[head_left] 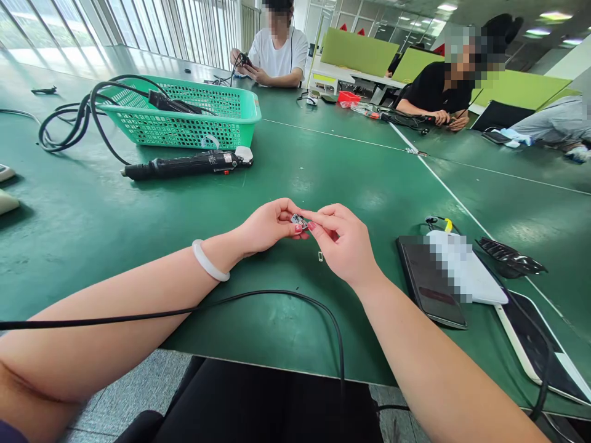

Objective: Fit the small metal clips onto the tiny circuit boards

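Apparently mid-fiddling: small grey part (298, 220) above worktop (281, 172), pinched in my left hand (268, 226); right hand (344, 240) at its edge, can't tell if gripping. Next move likely needs steady left pinch.

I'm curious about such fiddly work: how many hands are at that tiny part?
2: the left hand holding the small part, and the right hand with fingers at its right side. No other hand shows there.

White bangle (206, 264) (smooth, rounded), black legwear (268, 403)
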Tool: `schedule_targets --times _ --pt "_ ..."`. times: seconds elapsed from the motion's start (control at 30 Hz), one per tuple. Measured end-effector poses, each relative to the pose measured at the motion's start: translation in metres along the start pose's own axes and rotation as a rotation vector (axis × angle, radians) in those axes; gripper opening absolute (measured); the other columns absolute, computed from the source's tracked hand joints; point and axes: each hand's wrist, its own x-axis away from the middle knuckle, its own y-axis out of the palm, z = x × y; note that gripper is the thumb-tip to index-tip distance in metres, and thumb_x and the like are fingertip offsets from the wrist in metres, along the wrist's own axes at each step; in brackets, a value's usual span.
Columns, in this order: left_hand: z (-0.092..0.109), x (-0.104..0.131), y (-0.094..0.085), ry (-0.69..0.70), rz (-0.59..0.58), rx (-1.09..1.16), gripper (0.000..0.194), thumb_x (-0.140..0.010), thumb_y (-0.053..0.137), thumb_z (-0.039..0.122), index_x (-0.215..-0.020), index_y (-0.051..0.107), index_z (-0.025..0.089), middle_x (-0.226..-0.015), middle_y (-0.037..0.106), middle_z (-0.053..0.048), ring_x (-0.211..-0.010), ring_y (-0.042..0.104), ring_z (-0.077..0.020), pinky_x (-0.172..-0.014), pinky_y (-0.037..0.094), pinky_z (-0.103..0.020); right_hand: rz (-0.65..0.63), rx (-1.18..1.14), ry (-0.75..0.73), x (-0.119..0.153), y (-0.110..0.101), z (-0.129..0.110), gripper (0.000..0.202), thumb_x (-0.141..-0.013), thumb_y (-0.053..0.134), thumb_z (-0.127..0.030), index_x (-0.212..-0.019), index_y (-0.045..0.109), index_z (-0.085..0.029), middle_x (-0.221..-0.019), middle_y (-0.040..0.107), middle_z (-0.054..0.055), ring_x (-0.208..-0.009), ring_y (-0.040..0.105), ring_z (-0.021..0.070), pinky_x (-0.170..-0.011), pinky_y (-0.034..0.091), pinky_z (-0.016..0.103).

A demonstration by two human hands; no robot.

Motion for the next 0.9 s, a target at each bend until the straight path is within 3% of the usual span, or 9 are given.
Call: schedule_targets --times 0.17,0.3,0.37,0.47,0.57,0.7,0.9 --pt "0.000 0.000 -0.001 0.012 0.008 0.001 0.018 -0.074 0.067 0.006 -0.083 0.052 0.011 -0.071 0.067 -0.002 -0.071 0.066 -0.0118 -0.078 0.051 -0.033 0.020 0.003 -0.033 0.000 -0.001 0.000 0.024 -0.085 0.053 -0.021 -0.096 0.073 -0.028 -0.084 0.059 0.002 -0.060 0.048 0.0100 -0.052 0.042 0.027" --pt "-0.002 -0.001 -0.002 -0.017 0.065 0.000 0.020 -0.073 0.068 0.005 -0.085 0.052 0.011 -0.075 0.067 -0.003 -0.071 0.068 -0.0136 -0.080 0.051 -0.037 0.015 0.125 0.016 -0.004 -0.014 0.011 0.018 -0.081 0.058 -0.022 -0.088 0.074 -0.024 -0.078 0.061 0.002 -0.055 0.046 0.0093 -0.054 0.042 0.027" --pt "-0.002 -0.002 -0.002 -0.055 0.108 -0.008 0.021 -0.072 0.067 0.002 -0.085 0.053 0.011 -0.077 0.067 -0.003 -0.070 0.068 -0.0135 -0.080 0.051 -0.037 -0.151 0.198 0.112 -0.006 -0.024 0.018 0.009 -0.072 0.067 -0.025 -0.078 0.074 -0.024 -0.069 0.059 0.000 -0.053 0.045 0.0096 -0.050 0.039 0.026" --pt "-0.003 -0.003 -0.003 -0.094 0.133 -0.017 0.022 -0.072 0.065 -0.001 -0.085 0.052 0.011 -0.078 0.068 -0.004 -0.069 0.068 -0.0130 -0.080 0.051 -0.036 -0.444 0.254 0.256 -0.007 -0.033 0.027 0.017 -0.062 0.075 -0.030 -0.078 0.072 -0.025 -0.063 0.056 -0.003 -0.049 0.045 0.0091 -0.044 0.035 0.024" --pt "-0.003 -0.002 -0.002 -0.100 0.129 -0.036 0.020 -0.074 0.062 -0.001 -0.086 0.052 0.011 -0.080 0.068 -0.005 -0.070 0.068 -0.0128 -0.077 0.051 -0.033 -0.548 0.262 0.293 -0.006 -0.031 0.031 0.017 -0.059 0.076 -0.026 -0.076 0.070 -0.024 -0.062 0.056 -0.004 -0.049 0.046 0.0088 -0.045 0.036 0.024" --pt "-0.003 -0.001 -0.003 -0.110 0.127 -0.073 0.021 -0.073 0.063 -0.001 -0.088 0.053 0.011 -0.085 0.068 -0.007 -0.070 0.067 -0.0124 -0.070 0.051 -0.030 -0.482 0.239 0.237 -0.006 -0.019 0.036 0.006 -0.068 0.066 -0.017 -0.069 0.069 -0.023 -0.062 0.057 -0.003 -0.051 0.047 0.0091 -0.049 0.038 0.024" --pt "-0.004 -0.002 -0.004 -0.096 0.121 -0.066 0.022 -0.073 0.065 0.000 -0.088 0.053 0.010 -0.083 0.068 -0.006 -0.070 0.066 -0.0120 -0.070 0.051 -0.030 -0.378 0.262 0.198 -0.010 -0.006 0.045 0.013 -0.075 0.059 -0.017 -0.068 0.069 -0.021 -0.082 0.063 0.001 -0.067 0.053 0.0115 -0.063 0.042 0.027"
